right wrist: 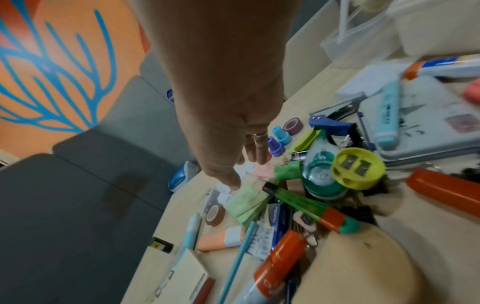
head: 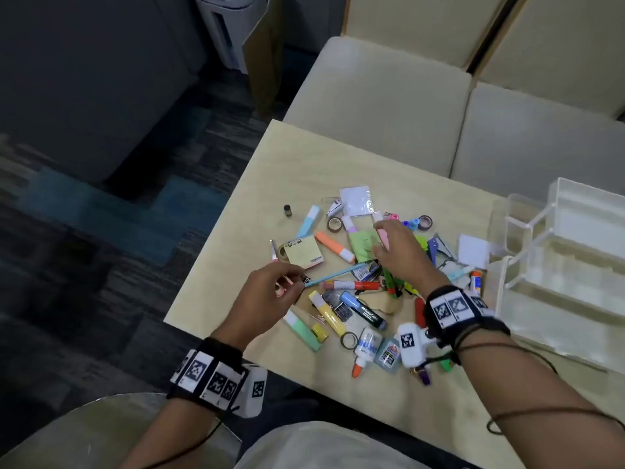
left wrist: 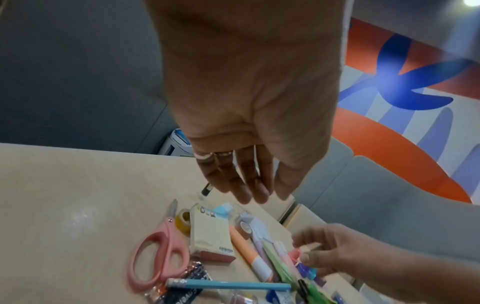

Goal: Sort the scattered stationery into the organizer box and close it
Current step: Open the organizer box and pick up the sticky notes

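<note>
Stationery lies in a heap on the pale wooden table (head: 304,157): highlighters, glue bottles, tape rolls, a sticky-note pad (head: 304,252) and a blue pencil (head: 333,275). My left hand (head: 297,282) hovers with straight, relaxed fingers over pink scissors (left wrist: 161,251), holding nothing; its fingertips (left wrist: 249,191) hang above the table. Farther right, my right hand (head: 382,245) reaches into the heap and pinches a pink highlighter (head: 384,236) between thumb and fingers (right wrist: 257,152). The clear organizer box (head: 558,265) stands open at the table's right edge, its tiered trays spread apart.
Cream seat cushions (head: 389,106) border the table's far side. Dark carpet (head: 101,214) lies to the left, beyond the table edge. A small dark bottle (head: 287,210) stands apart at the heap's far left. A red marker (head: 351,285) and glue bottles (head: 368,346) lie near me.
</note>
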Available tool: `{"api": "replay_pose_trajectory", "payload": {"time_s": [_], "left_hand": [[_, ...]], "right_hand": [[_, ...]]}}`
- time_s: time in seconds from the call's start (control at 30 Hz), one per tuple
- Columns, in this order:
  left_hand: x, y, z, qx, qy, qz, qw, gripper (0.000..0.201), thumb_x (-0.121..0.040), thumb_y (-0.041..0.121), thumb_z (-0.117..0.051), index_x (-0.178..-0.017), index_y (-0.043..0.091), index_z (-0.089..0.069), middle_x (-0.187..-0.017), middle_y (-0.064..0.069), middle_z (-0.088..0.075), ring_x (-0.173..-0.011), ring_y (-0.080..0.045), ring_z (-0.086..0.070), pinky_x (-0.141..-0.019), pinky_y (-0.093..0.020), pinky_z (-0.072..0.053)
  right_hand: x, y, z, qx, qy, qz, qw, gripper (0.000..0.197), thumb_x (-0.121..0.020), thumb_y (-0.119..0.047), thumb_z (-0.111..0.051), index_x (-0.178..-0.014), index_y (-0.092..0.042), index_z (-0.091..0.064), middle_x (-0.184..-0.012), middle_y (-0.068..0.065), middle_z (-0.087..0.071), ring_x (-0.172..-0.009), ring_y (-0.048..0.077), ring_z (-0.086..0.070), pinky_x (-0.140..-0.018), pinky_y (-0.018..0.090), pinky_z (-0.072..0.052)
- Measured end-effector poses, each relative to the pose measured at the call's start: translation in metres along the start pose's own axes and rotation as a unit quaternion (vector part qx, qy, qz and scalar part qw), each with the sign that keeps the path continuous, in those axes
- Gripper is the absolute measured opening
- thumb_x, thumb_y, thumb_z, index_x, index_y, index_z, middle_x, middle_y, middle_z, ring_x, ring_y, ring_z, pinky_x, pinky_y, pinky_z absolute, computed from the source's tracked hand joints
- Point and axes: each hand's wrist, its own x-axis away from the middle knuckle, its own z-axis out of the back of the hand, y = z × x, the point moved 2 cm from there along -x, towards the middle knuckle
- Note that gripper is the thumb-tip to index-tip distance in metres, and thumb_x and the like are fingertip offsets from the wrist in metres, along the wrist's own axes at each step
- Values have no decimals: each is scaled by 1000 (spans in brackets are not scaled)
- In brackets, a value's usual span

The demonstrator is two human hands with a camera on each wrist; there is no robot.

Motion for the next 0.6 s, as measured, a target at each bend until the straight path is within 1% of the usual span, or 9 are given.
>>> {"api": "replay_pose_trajectory", "payload": {"time_s": [0.03, 0.1, 0.17, 0.23, 0.3, 0.37, 0.43, 0.53, 0.6], "left_hand": [[-4, -6, 0, -14, 15, -1, 1000, 20, -93, 20, -75, -112, 24, -75, -96, 13, -72, -86, -9, -68, -80, -28, -57], [-15, -18, 0, -71, 40, 9, 997, 23, -92, 22, -74, -115, 21, -74, -101, 9, -71, -91, -10, -66, -86, -34, -56], [-31, -29, -5, -136, 47, 27, 989, 32, -90, 22, -72, -122, 18, -71, -111, -1, -67, -102, -22, -62, -92, -42, -53], [-49, -37, -10, -204, 50, 45, 977, 40, -89, 25, -72, -127, 17, -67, -120, -7, -61, -108, -32, -58, -95, -45, -49], [-64, -42, -16, -269, 56, 72, 959, 47, -87, 33, -72, -130, 18, -62, -125, -7, -57, -112, -34, -55, -98, -48, -46], [-75, -46, -22, -316, 58, 94, 942, 56, -86, 43, -72, -134, 18, -57, -129, -6, -54, -116, -35, -52, -102, -51, -39], [-83, -50, -26, -343, 51, 103, 932, 61, -84, 49, -73, -134, 17, -56, -130, -7, -52, -119, -36, -49, -104, -53, -34], [-90, -57, -28, -369, 33, 111, 922, 54, -82, 50, -73, -124, 17, -61, -125, -6, -53, -119, -36, -50, -105, -54, -35], [-92, -61, -28, -364, 22, 116, 924, 51, -81, 49, -74, -119, 18, -62, -120, -4, -55, -118, -36, -51, -104, -54, -36]], "right_hand": [[-11, 1, -3, 17, -27, 3, 999, 54, -97, -15, -69, -148, -13, -51, -149, 8, -51, -138, 27, -44, -112, 40, -40], [-25, 2, -5, 70, -87, 2, 994, 63, -96, -18, -70, -154, -16, -44, -157, 8, -46, -146, 30, -35, -117, 45, -37], [-34, 4, -8, 102, -137, -2, 985, 73, -94, -21, -74, -158, -19, -39, -160, 7, -43, -149, 33, -31, -119, 51, -36], [-37, 5, -13, 120, -166, -7, 979, 78, -92, -23, -77, -160, -19, -38, -160, 6, -43, -149, 33, -30, -118, 52, -36], [-42, 4, -13, 146, -167, 5, 975, 77, -90, -26, -79, -157, -20, -41, -155, 5, -48, -143, 31, -34, -113, 50, -39], [-47, 2, -12, 174, -152, 16, 973, 74, -85, -27, -83, -151, -21, -49, -144, 5, -54, -135, 30, -38, -106, 48, -42], [-50, -2, -11, 185, -141, 20, 972, 66, -83, -24, -84, -142, -22, -56, -136, 4, -54, -131, 29, -37, -103, 47, -39], [-51, -9, -3, 162, -126, 4, 979, 31, -86, -20, -81, -115, -22, -69, -114, -1, -57, -126, 28, -38, -99, 47, -38], [-44, -12, 6, 125, -136, -5, 983, 14, -88, -20, -80, -97, -23, -70, -101, -3, -60, -122, 24, -43, -93, 44, -43]]}}
